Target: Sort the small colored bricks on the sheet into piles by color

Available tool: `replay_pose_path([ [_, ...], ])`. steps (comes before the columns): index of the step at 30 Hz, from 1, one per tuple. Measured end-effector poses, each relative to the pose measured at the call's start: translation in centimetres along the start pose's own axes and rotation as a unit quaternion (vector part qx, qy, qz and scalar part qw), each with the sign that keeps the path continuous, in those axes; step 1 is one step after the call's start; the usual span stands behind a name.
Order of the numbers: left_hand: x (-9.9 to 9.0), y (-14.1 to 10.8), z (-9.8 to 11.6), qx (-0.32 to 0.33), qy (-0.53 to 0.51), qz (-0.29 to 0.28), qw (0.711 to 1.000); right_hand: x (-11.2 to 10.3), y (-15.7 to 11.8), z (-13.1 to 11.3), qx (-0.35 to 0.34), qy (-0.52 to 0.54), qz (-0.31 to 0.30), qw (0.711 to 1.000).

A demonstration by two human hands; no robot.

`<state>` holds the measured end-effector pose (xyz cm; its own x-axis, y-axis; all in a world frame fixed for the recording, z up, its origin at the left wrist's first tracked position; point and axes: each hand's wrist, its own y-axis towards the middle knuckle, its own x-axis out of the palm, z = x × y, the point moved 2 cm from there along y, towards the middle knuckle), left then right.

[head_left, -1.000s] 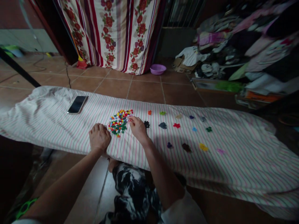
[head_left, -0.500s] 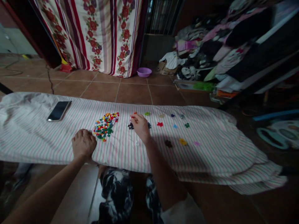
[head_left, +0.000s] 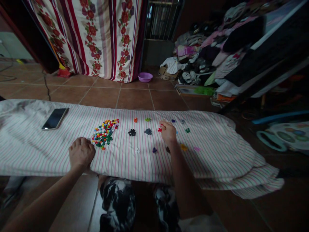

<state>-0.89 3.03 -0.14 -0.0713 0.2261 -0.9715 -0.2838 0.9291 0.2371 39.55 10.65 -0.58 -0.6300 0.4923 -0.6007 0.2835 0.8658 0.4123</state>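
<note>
My right hand [head_left: 168, 131] is pinched over the striped cloth, with what looks like a small red piece at its fingertips. Just below those fingertips lies a little cluster of red pieces [head_left: 159, 130], partly covered by the hand. My left hand [head_left: 82, 150] rests on the cloth with fingers curled in; whatever may be inside is hidden. Beside it spreads a mixed pile of tiny coloured pieces [head_left: 103, 133]. Small single-colour groups sit around the right hand, among them black pieces [head_left: 132, 132], dark grey pieces [head_left: 148, 131], orange pieces [head_left: 135, 120] and yellow pieces [head_left: 183, 147].
The striped cloth [head_left: 120, 164] covers a long, narrow surface. A phone [head_left: 55, 118] lies at its left. More groups, such as green pieces [head_left: 187, 130] and pink pieces [head_left: 197, 149], sit farther right. Beyond, a purple basin [head_left: 145, 77] stands on the tiled floor.
My right hand has moved right, from over the black pieces to the red cluster, uncovering the black, grey and orange groups. My left hand still rests beside the mixed pile.
</note>
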Motion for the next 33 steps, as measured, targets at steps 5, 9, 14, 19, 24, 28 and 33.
replay_pose_path([
  [5,0.0,-0.1,0.0,0.008,0.001,0.004,1.0,-1.2,0.1,1.3,-0.007,0.018,0.002,1.0],
  [9,0.1,-0.1,-0.1,0.006,0.001,0.007,1.0,-1.2,0.1,1.6,-0.008,0.002,0.002,1.0],
  [14,0.3,0.1,-0.2,0.001,-0.006,-0.001,1.0,-0.5,-0.1,1.7,0.0,-0.048,0.004,0.999],
  [19,0.3,0.1,-0.2,0.002,-0.003,0.005,1.0,0.1,-0.3,1.8,0.008,-0.096,-0.001,0.995],
  [24,0.3,0.0,-0.2,0.009,-0.002,0.014,1.0,0.2,-0.4,2.2,0.001,-0.123,-0.035,0.992],
  [28,0.3,0.0,-0.2,0.003,-0.002,0.013,1.0,0.2,-0.4,2.2,0.002,-0.13,-0.055,0.99],
  [33,0.3,0.1,-0.1,0.003,-0.002,0.005,1.0,-0.1,-0.3,2.0,0.029,-0.117,-0.08,0.99],
])
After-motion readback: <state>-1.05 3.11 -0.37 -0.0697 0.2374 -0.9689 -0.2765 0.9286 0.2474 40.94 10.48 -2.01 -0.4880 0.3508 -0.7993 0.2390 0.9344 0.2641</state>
